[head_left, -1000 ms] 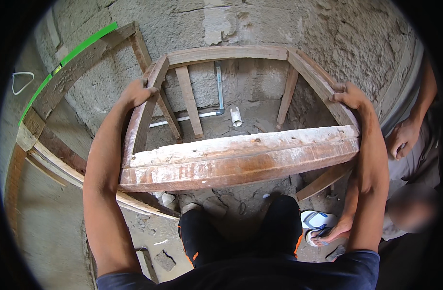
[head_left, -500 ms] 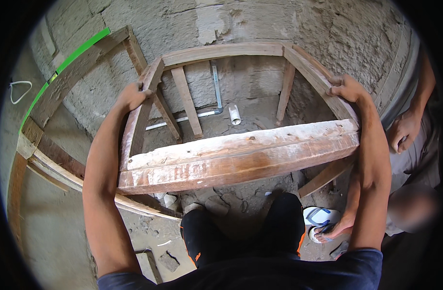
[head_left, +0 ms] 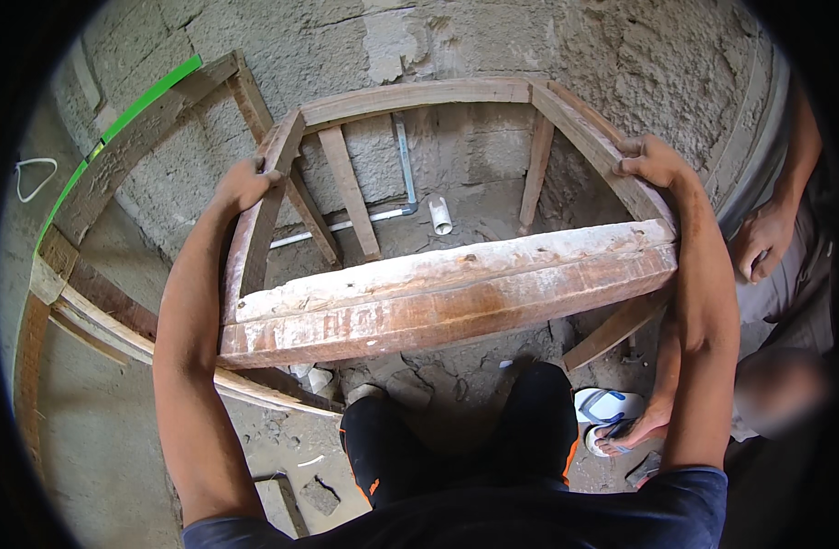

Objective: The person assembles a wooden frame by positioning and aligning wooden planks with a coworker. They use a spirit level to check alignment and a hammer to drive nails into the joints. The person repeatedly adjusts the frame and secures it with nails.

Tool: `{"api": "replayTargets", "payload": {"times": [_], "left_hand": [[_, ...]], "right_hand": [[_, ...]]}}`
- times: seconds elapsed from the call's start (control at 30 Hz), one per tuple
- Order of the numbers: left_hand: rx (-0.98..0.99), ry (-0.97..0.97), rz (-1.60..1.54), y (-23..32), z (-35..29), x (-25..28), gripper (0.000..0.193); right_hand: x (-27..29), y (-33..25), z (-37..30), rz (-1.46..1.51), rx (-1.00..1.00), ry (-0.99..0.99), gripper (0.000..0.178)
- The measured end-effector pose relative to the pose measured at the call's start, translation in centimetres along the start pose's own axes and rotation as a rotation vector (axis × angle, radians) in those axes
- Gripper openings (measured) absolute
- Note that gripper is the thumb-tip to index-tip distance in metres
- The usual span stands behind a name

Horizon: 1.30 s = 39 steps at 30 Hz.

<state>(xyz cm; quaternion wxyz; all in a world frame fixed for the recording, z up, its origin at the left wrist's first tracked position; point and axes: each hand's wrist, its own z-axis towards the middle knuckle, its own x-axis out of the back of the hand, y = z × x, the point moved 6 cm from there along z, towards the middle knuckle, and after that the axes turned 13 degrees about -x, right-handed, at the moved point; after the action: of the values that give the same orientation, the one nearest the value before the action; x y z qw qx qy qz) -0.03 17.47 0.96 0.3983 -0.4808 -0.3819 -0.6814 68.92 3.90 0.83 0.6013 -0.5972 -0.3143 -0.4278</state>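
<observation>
A rectangular wooden frame (head_left: 456, 306) spans the space before me, its thick near beam white-smeared and reddish brown. My left hand (head_left: 248, 183) is closed round its left side rail, fingers curled over the top. Gripping the right side rail is my right hand (head_left: 655, 165), at about the same height. The far rail (head_left: 419, 98) lies close to the rough wall, and wooden legs (head_left: 350, 192) run down from it to the ground. The undersides of both grips are hidden.
At left stands another wooden frame (head_left: 82, 206) with a long green level (head_left: 152, 99) along its edge. A white pipe stub (head_left: 439, 216) and blue pipe (head_left: 405, 160) sit by the wall (head_left: 492, 46). A co-worker crouches at right, one hand (head_left: 764, 242) hanging, a sandalled foot (head_left: 621, 437) nearby.
The whole view has shifted slightly, with the frame a little further left and up in the picture. Both hands keep the same grip on the side rails.
</observation>
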Motion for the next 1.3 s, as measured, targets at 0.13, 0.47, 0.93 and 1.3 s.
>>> {"api": "replayTargets", "payload": {"times": [0.13, 0.47, 0.93, 1.3], "left_hand": [[0.003, -0.008, 0.008, 0.19, -0.15, 0.15, 0.069], [-0.011, 0.001, 0.012, 0.37, -0.18, 0.22, 0.070], [-0.018, 0.002, 0.011, 0.21, -0.04, 0.10, 0.070], [-0.021, -0.001, 0.031, 0.24, -0.13, 0.22, 0.069]], "right_hand": [[0.17, -0.05, 0.04, -0.017, 0.002, 0.033, 0.046], [0.16, -0.48, -0.57, 0.023, -0.045, 0.024, 0.050], [0.30, -0.62, -0.40, -0.034, -0.051, 0.015, 0.055], [-0.02, -0.32, -0.17, -0.033, -0.065, -0.038, 0.061]]}}
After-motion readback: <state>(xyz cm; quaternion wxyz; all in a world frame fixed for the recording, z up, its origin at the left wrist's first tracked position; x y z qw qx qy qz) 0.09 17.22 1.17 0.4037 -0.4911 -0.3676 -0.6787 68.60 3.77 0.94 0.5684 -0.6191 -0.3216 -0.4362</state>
